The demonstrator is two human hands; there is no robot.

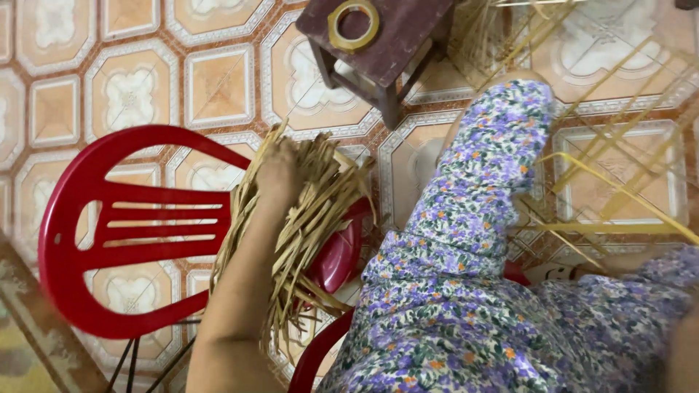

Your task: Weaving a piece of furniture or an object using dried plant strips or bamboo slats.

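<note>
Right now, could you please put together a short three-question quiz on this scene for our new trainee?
1. True or false: the left hand rests on a bundle of dried straw strips.
2. What lies on the dark wooden stool? A) scissors B) roll of tape C) cup
3. Fill in: the bundle lies across a ____ plastic chair.

Key: 1 true; 2 B; 3 red. The right hand is out of view.
</note>
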